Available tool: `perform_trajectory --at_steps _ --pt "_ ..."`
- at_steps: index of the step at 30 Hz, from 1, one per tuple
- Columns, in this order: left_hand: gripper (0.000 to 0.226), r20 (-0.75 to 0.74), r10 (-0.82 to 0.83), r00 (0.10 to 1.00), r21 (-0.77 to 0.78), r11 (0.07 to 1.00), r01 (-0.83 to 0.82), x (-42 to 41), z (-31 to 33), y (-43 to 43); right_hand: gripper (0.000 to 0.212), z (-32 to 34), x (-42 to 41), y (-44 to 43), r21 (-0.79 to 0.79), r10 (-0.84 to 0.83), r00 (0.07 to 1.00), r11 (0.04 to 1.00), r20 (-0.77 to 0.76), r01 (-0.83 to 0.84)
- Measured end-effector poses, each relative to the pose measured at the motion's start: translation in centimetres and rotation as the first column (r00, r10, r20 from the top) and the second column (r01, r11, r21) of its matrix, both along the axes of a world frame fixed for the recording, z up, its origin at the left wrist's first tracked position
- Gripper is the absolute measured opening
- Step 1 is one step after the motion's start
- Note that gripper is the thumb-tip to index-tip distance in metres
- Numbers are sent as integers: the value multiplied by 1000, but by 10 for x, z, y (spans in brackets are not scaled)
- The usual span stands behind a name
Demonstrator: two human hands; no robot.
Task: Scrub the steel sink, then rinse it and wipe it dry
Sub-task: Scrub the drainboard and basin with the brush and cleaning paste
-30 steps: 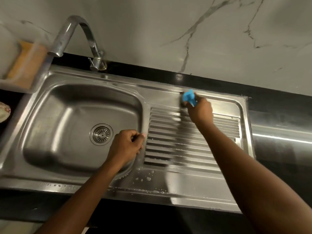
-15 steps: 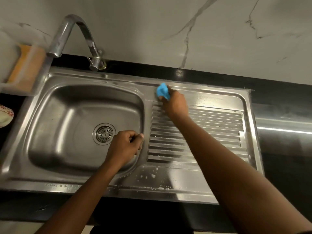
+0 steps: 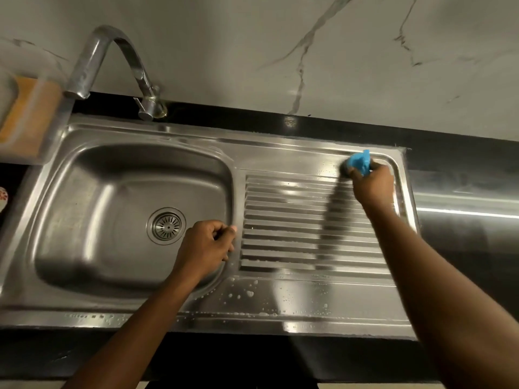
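The steel sink [image 3: 118, 209] has a basin on the left with a round drain [image 3: 166, 226] and a ribbed drainboard [image 3: 295, 220] on the right. My right hand [image 3: 372, 185] grips a blue scrubber [image 3: 359, 161] and presses it on the drainboard's far right corner. My left hand [image 3: 206, 245] rests on the ridge between basin and drainboard, fingers curled, thumb tip on the steel, holding nothing. Soap bubbles [image 3: 247, 294] dot the front strip of the drainboard.
A curved steel tap [image 3: 112, 60] stands behind the basin, no water running. A clear holder with an orange sponge [image 3: 26, 113] sits at the far left. Black countertop [image 3: 463, 242] surrounds the sink, and a marble wall [image 3: 280, 51] rises behind it.
My right hand swept the blue scrubber left along the drainboard's back edge, then right to its far right corner. My left hand stayed on the ridge.
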State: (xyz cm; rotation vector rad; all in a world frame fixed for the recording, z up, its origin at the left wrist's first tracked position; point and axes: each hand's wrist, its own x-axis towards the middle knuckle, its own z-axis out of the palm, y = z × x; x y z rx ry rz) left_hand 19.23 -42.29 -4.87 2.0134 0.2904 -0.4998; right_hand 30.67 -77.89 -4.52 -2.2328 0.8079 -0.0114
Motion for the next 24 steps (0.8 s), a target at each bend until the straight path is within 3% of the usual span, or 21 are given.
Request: perform_trajectory --at_steps 6,12,17,24 --pt "31 -17 20 1000 6 1000 -20 -5 6 7 30 -19 2 135 66 272 959 959 83 -277" --pt "31 0 115 993 46 992 -115 -12 20 16 57 -18 9 207 -47 502 865 864 -6 -502" --pt "31 4 131 991 37 991 -131 -17 21 30 60 -26 -4 196 -92 502 865 860 -19 -502" --pt "32 15 35 999 59 998 -36 -8 15 75 51 -23 10 179 -25 269 963 963 -20 -269"
